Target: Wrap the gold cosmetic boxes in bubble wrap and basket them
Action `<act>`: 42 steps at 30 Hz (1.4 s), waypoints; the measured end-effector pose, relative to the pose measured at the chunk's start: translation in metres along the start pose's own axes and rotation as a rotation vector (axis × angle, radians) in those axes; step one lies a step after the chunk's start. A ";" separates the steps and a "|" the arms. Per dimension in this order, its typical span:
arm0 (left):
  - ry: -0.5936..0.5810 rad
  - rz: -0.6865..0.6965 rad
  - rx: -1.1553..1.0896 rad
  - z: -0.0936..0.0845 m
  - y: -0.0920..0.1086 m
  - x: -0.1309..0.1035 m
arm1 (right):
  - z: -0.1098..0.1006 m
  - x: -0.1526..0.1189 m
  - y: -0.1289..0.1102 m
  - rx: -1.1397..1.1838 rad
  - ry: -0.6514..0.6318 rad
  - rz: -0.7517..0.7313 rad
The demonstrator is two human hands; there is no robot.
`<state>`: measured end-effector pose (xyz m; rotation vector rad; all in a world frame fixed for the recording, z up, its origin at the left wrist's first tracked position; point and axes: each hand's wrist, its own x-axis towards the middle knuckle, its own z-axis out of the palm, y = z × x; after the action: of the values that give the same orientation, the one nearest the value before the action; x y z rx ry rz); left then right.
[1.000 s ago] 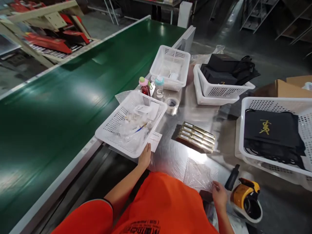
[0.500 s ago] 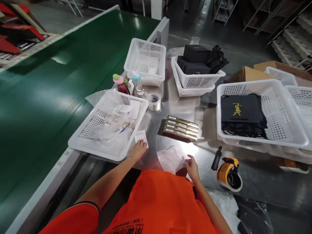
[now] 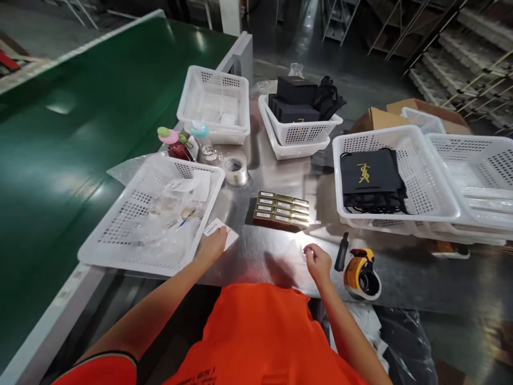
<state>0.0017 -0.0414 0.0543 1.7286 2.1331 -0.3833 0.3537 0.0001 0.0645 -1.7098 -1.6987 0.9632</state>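
My left hand (image 3: 214, 245) is closed on a white card (image 3: 229, 238) with print on it, beside the right edge of a basket (image 3: 94, 255) of clear plastic bags. Over the metal table (image 3: 256, 251), my right hand (image 3: 318, 261) has its fingers curled together; a small clear or whitish bit shows at the fingertips, too faint to name. Gold boxes (image 3: 281, 209) with white labels stand in a tight block beyond and between my hands. To the right of my right hand lie a black object (image 3: 341, 252) and a yellow tape dispenser (image 3: 362, 274).
Tape roll (image 3: 235, 170), pink-capped bottle (image 3: 176, 143) and blue-capped bottle (image 3: 205, 141) stand behind the left basket. Farther back are a white basket (image 3: 185, 101) and one with black boxes (image 3: 297, 101). Black bags (image 3: 366, 179) lie in the right basket. A green conveyor (image 3: 88, 139) runs left.
The view has shifted, so the table items sit farther left. My left hand has lifted and tilted the white card. The bubble wrap beside my right hand no longer shows on the table.
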 end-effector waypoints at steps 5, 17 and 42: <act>0.084 -0.115 -0.056 -0.035 0.011 0.001 | 0.011 -0.005 -0.041 -0.421 -0.481 -0.281; 0.080 -0.260 -0.073 0.010 0.040 0.029 | 0.052 -0.035 -0.076 -0.573 -0.781 -0.250; -0.210 0.046 -1.093 -0.083 0.025 -0.060 | 0.048 -0.020 -0.096 0.270 -0.657 -0.005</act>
<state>0.0279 -0.0527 0.1557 1.0119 1.6104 0.5201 0.2584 -0.0193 0.1145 -1.2821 -1.8309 1.8011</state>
